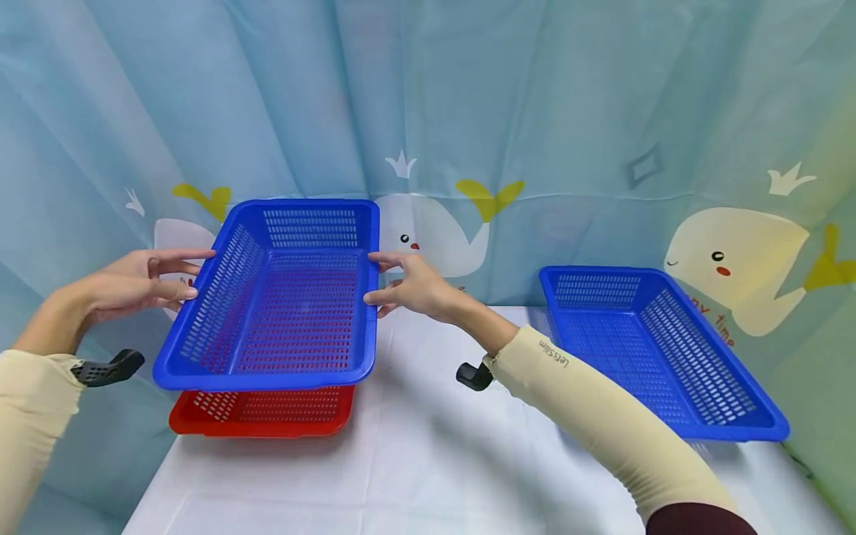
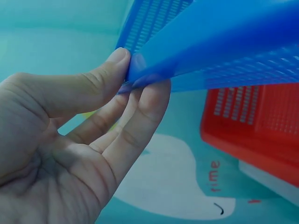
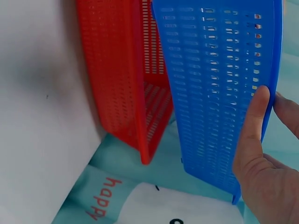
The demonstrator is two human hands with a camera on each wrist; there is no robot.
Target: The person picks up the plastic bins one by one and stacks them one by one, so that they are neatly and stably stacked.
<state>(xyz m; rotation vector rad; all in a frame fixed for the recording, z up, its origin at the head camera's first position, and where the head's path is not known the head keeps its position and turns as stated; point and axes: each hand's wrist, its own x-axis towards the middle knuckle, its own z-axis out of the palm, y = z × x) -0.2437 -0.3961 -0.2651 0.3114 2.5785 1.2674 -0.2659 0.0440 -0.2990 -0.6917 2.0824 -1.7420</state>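
Observation:
A blue slotted plastic basket is held up over a red basket at the table's left side. My left hand pinches its left rim between thumb and fingers; the grip shows close in the left wrist view, thumb on the rim. On the opposite side, my right hand pinches the right rim. In the right wrist view a gap shows between the blue basket's wall and the red basket below. No items show inside the blue basket; most of the red one is hidden beneath it.
Another blue basket stands on the right side of the white table, partly behind my right forearm. A light blue curtain with whale prints hangs along the back and sides.

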